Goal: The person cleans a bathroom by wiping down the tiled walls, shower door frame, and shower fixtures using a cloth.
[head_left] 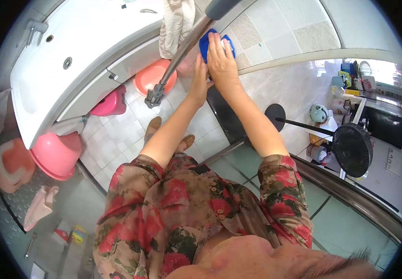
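A blue cloth (204, 45) with a small white patch is at the top middle, by the tiled wall edge. My right hand (223, 63) lies over it, fingers stretched forward, with blue showing on both sides of them. What the fingertips and thumb do underneath is hidden. Just to the left, my left hand (199, 80) points its straight fingers up at the cloth's lower edge; it seems to touch it, and no object shows in it. A metal pole (182, 53) with a dark grey grip and a clamp-like end slants past my left hand.
A white washbasin (85, 35) fills the upper left, with a towel (175, 28) hanging at its end. Below are an orange-pink basin (140, 83), a pink stool (110, 103) and a pink tub (57, 156). A black standing fan (352, 149) is at right.
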